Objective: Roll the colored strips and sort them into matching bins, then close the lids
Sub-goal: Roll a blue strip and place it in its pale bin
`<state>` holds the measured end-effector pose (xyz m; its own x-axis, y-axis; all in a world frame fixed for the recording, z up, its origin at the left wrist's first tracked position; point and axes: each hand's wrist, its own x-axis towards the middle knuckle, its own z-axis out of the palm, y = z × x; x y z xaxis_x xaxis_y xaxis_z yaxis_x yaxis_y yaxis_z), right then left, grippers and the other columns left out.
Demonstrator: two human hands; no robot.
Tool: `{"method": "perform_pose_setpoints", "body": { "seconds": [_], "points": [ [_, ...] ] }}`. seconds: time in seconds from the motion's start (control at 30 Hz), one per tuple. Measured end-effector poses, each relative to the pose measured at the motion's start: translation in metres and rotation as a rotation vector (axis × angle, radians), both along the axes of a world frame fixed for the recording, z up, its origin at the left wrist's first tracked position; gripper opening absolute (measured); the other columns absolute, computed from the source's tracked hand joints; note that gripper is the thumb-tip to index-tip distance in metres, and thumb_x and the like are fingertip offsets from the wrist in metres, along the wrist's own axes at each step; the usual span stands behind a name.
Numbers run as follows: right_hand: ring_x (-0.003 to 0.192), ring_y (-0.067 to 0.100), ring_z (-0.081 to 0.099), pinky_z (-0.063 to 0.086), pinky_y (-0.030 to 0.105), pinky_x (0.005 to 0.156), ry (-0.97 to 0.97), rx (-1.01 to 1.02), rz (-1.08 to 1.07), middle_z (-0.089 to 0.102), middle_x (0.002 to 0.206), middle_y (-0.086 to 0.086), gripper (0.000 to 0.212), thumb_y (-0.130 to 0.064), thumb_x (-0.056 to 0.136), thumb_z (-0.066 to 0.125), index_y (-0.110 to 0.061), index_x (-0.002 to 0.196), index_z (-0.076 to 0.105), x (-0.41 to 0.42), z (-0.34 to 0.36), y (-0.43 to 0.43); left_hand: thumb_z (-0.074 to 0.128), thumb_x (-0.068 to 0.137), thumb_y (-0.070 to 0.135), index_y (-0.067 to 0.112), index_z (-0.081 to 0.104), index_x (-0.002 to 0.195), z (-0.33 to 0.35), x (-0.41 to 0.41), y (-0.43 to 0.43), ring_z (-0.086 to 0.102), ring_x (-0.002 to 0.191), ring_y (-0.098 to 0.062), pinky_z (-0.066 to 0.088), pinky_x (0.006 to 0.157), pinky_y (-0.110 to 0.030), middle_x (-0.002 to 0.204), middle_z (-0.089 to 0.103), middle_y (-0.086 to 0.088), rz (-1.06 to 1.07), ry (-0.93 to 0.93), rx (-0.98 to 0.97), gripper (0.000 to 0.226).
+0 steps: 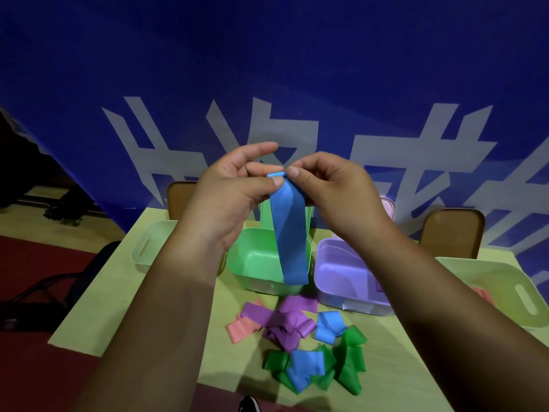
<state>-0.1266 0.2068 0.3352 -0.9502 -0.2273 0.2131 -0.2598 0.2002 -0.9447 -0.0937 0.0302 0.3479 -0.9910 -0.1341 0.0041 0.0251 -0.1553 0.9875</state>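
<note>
A blue strip (pixel 289 233) hangs in the air above the bins, its top end folded over. My left hand (pixel 234 188) pinches that top end from the left and my right hand (pixel 329 185) pinches it from the right. Below stand a green bin (pixel 252 263) and a purple bin (pixel 341 275), both with lids raised behind them. On the table in front lies a loose pile: purple strips (pixel 285 319), a pink strip (pixel 240 328), blue strips (pixel 329 325) and green strips (pixel 350 361).
A pale bin (pixel 151 245) sits at the table's left and another pale bin (pixel 517 292), with something pink inside, at the right. Two brown chair backs (pixel 451 230) stand behind the table before a blue banner. The table's front edge runs near the pile.
</note>
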Motion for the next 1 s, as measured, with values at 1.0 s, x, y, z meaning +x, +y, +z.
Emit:
{"method": "perform_pose_setpoints", "body": {
  "seconds": [1.0],
  "points": [
    [0.084, 0.006, 0.067, 0.058, 0.029, 0.078, -0.072, -0.142, 0.089, 0.075, 0.096, 0.008, 0.011, -0.015, 0.099, 0.075, -0.016, 0.11, 0.076, 0.001, -0.005, 0.002, 0.073, 0.095, -0.004, 0.012, 0.074, 0.114, -0.007, 0.002, -0.001, 0.075, 0.098, -0.02, 0.062, 0.093, -0.031, 0.098, 0.076, -0.005, 0.031, -0.003, 0.003, 0.025]
  ]
}}
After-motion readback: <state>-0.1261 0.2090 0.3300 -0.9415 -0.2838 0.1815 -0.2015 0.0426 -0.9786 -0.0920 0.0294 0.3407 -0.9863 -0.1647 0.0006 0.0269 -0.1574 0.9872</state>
